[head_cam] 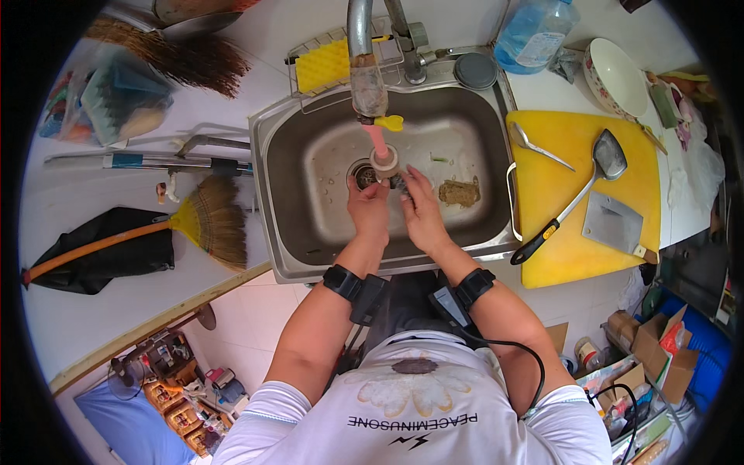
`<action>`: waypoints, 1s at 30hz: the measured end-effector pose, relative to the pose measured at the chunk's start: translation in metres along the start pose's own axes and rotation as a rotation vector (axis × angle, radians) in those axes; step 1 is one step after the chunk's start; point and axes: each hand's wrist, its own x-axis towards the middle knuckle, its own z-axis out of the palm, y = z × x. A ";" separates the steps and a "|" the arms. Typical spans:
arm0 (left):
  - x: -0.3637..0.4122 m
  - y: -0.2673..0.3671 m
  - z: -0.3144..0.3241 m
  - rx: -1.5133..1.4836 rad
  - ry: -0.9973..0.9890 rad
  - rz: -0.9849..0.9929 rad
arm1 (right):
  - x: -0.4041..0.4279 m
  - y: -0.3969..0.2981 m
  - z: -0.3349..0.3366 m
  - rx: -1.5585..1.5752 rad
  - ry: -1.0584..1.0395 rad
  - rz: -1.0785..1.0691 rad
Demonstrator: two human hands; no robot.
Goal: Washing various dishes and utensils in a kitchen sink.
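Both my hands are inside the stainless steel sink (290, 232), below the tap's pink tube (378, 142) and its round nozzle (385, 163). My left hand (369, 209) is beside the drain (364, 174), with its fingertips bent close to the nozzle's lower edge. Whether it grips anything is hidden. My right hand (424, 212) has its thumb and fingers around a small dark grey object (399, 182), possibly a wire scourer, mostly covered by the fingers. To the right of that hand, a wet brown scouring pad (459, 193) lies on the sink floor.
A yellow cutting board (558, 232) on the right carries a cleaver (611, 220), a spatula (609, 154) and a spoon (537, 146). Behind the sink are a wire rack with a yellow sponge (321, 65) and a blue bottle (535, 38). A broom (215, 224) appears on the left.
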 end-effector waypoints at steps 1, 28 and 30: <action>-0.002 -0.001 0.000 -0.034 -0.063 0.024 | 0.001 0.004 0.005 0.027 -0.052 -0.066; -0.003 -0.007 -0.008 0.606 -0.114 0.606 | 0.030 0.025 0.004 0.049 -0.147 -0.113; 0.005 -0.008 -0.011 0.352 -0.161 0.465 | 0.026 0.044 0.006 0.131 -0.114 -0.008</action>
